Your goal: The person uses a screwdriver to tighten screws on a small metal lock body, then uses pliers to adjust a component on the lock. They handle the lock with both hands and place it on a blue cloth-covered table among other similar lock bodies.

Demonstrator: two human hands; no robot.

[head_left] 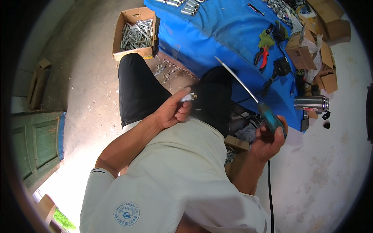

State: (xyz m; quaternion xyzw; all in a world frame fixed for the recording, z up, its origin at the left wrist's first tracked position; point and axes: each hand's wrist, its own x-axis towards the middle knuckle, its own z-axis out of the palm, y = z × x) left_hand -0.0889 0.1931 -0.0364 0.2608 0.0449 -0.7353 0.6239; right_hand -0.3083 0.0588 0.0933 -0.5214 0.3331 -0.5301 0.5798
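Over my lap, my left hand (pixel 173 108) pinches a small silver rectangular metal piece (pixel 189 97) between thumb and fingers. Its end nearest my right hand shows a bit of yellow and black; its exact kind is unclear. Farther right, my right hand (pixel 269 139) is closed round the teal and black handle of a screwdriver-like tool (pixel 241 83). The tool's long thin steel shaft points up and left, its tip in front of the blue-covered table (pixel 186 37), apart from the metal piece.
A cardboard box (pixel 135 52) full of silver metal parts stands beyond my left knee. Red-handled pliers (pixel 262 58), a black adapter (pixel 281 66) and several metal pieces (pixel 190 7) lie on the table. A steel flask (pixel 311 103) is at right. A black cable (pixel 270 194) runs below my right wrist.
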